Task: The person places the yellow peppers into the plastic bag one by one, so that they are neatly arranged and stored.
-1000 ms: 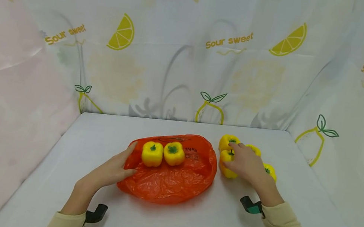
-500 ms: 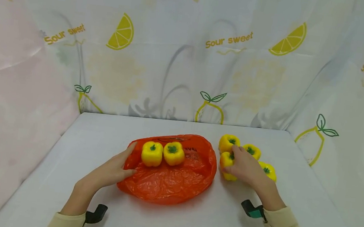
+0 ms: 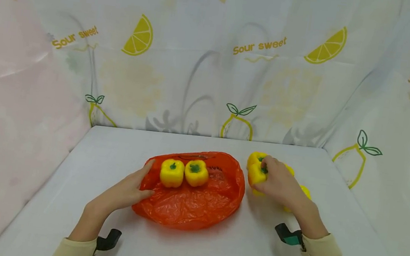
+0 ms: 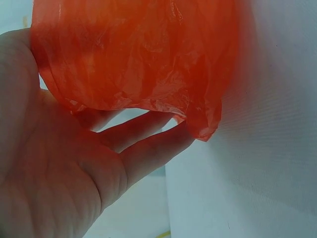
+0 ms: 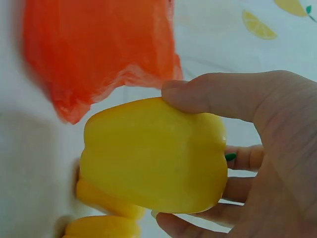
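Observation:
My right hand (image 3: 280, 185) holds a yellow bell pepper (image 5: 153, 156) with a green stem, thumb on one side and fingertips on the other. In the head view this pepper (image 3: 256, 175) is lifted just right of a red plastic bag (image 3: 191, 215). Two more yellow bell peppers, one left (image 3: 172, 174) and one right (image 3: 196, 174), sit side by side on the bag's open mouth. My left hand (image 3: 123, 190) spreads thumb and fingers against the bag's left edge. In the left wrist view its fingers (image 4: 153, 151) extend behind the red film (image 4: 138, 54).
Other yellow bell peppers stand around and behind my right hand, partly hidden: one behind the held one (image 3: 255, 156), one at the right (image 3: 305, 192). The white table (image 3: 213, 255) meets a lemon-print curtain (image 3: 195, 80) at its back and sides.
My right hand has taken hold of the front left bell pepper of the right-hand group and raised it slightly. The left hand and the bag have stayed in place.

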A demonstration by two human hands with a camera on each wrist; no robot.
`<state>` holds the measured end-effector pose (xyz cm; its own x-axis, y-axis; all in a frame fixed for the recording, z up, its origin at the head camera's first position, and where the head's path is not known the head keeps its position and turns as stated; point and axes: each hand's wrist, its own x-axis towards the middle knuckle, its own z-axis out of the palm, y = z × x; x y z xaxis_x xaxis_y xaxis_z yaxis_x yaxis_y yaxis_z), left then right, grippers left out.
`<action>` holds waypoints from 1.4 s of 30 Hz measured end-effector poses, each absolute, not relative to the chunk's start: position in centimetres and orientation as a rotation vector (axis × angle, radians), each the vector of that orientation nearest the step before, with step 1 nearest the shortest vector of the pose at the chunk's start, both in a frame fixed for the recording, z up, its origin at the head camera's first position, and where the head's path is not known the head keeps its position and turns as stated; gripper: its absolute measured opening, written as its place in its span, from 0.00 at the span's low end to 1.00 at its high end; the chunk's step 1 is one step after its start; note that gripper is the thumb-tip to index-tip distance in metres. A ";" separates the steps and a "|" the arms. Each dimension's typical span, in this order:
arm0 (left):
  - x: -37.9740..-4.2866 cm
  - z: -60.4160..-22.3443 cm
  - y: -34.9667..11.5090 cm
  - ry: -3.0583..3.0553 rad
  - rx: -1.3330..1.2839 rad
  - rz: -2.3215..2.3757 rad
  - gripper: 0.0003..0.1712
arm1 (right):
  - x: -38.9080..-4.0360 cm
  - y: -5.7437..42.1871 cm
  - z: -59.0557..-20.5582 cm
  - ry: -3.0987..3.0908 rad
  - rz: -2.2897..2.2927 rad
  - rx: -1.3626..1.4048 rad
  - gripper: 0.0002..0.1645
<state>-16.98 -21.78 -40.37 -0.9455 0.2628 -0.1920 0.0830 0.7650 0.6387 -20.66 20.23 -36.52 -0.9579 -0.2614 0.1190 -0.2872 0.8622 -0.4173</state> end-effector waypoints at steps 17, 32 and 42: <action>-16.9 -40.3 -22.3 2.705 0.302 0.957 0.52 | -20.5 15.3 -32.7 -2.759 0.857 0.581 0.33; -16.8 -40.2 -21.8 2.703 0.329 0.985 0.51 | -23.0 11.3 -37.2 -2.968 0.697 0.579 0.31; -17.0 -40.3 -21.7 2.725 0.357 0.961 0.50 | -23.3 10.1 -39.8 -2.997 0.563 0.582 0.34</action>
<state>-16.97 -21.66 -40.35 -0.9439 0.3020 -0.1339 0.1512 0.7554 0.6376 -23.31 10.15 -39.80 -0.9291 -0.3551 0.1034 -0.3684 0.8641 -0.3429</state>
